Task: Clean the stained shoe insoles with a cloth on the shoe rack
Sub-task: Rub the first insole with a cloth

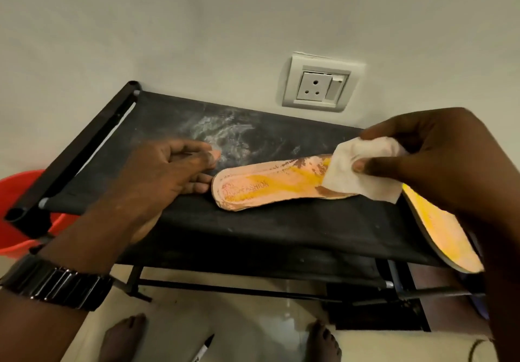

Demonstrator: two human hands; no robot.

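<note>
Two fingertips (363, 166) of the right hand (439, 159) pinch a white cloth (363, 181) over the right end of a stained insole (270, 184). The left hand (168, 170) has straight, close-set fingers (199, 185) touching the stained insole's left end on the shoe rack (253, 235). A second insole (444, 235) overhangs the rack's right edge.

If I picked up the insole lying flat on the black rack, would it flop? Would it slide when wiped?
The insole looks thin, so it likely bends and weighs little. On the rack it may slide under the cloth; the left hand at its end perhaps steadies it.
</note>
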